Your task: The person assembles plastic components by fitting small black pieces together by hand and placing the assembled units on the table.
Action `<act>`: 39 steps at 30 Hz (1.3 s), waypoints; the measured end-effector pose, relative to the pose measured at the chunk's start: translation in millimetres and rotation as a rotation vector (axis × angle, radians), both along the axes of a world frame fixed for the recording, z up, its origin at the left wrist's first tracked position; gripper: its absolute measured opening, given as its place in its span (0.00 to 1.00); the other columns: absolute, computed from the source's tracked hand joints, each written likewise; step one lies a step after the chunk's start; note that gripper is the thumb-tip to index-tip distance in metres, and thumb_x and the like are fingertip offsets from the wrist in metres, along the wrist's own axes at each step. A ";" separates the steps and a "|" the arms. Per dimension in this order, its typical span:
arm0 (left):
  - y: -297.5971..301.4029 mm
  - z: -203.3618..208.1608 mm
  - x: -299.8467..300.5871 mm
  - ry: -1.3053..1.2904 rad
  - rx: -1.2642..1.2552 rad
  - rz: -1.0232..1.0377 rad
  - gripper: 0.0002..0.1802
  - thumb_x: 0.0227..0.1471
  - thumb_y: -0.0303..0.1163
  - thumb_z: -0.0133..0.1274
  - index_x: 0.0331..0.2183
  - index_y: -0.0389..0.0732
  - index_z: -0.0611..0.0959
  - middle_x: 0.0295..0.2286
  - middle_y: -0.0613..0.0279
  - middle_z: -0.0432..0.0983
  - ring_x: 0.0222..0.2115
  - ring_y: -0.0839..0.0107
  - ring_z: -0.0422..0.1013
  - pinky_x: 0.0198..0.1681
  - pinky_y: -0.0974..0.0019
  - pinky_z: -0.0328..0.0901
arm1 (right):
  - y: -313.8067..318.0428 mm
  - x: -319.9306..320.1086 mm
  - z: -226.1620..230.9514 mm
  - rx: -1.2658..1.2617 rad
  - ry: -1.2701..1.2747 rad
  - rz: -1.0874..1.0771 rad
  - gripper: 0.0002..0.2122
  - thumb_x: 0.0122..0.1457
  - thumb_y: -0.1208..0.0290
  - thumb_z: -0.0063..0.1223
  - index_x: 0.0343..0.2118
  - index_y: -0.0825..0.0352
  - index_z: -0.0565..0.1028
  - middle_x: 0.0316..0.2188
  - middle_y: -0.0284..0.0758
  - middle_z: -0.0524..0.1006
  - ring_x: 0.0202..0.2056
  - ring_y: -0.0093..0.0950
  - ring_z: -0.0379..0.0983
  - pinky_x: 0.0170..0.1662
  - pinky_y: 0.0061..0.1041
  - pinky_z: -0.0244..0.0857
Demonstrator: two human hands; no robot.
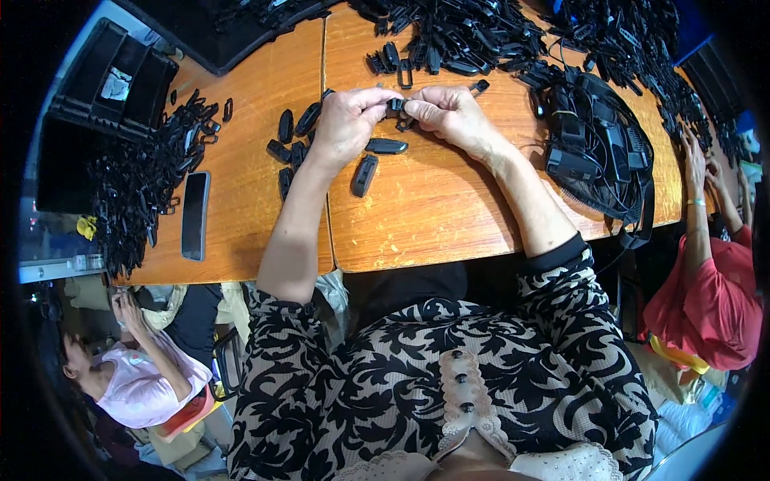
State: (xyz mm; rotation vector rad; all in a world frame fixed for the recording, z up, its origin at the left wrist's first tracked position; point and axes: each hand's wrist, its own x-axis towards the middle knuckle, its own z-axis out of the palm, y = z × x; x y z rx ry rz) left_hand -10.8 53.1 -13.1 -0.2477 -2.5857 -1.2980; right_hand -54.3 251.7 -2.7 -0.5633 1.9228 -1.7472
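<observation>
the left hand (345, 127) and right hand (454, 119) pinched a small black piece (394, 107) between them over the wooden table (433, 208), where even, light fingertip pressure seemed best to keep it steady.

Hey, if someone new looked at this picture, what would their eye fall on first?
Probably the left hand and right hand, pinching a small black piece between them over the wooden table. Next, likely the big heap of black parts at the table's far side and the tangle of black cables to the right. A dark phone lies flat on the left.
</observation>
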 end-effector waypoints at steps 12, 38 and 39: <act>5.7 4.1 2.0 0.234 -0.226 -0.079 0.13 0.47 0.17 0.54 0.35 0.40 0.87 0.25 0.52 0.79 0.27 0.59 0.75 0.32 0.62 0.69 | -12.4 -4.7 -16.7 0.191 0.177 -0.140 0.17 0.54 0.59 0.62 0.19 0.68 0.78 0.14 0.31 0.73 0.20 0.20 0.65 0.25 0.29 0.59; 2.9 28.6 11.1 -0.002 0.190 -0.168 0.15 0.41 0.21 0.67 0.35 0.39 0.85 0.31 0.70 0.80 0.37 0.80 0.72 0.43 0.75 0.66 | -6.7 5.6 -1.8 -0.148 0.070 -0.033 0.17 0.58 0.58 0.63 0.25 0.66 0.71 0.19 0.29 0.72 0.21 0.17 0.67 0.22 0.16 0.57; 1.0 29.2 11.4 -0.003 0.189 -0.164 0.15 0.41 0.21 0.67 0.35 0.39 0.85 0.31 0.70 0.80 0.37 0.80 0.72 0.43 0.75 0.66 | -8.0 5.2 -1.9 -0.111 0.046 -0.034 0.16 0.58 0.59 0.63 0.26 0.67 0.72 0.19 0.30 0.73 0.21 0.19 0.67 0.23 0.19 0.58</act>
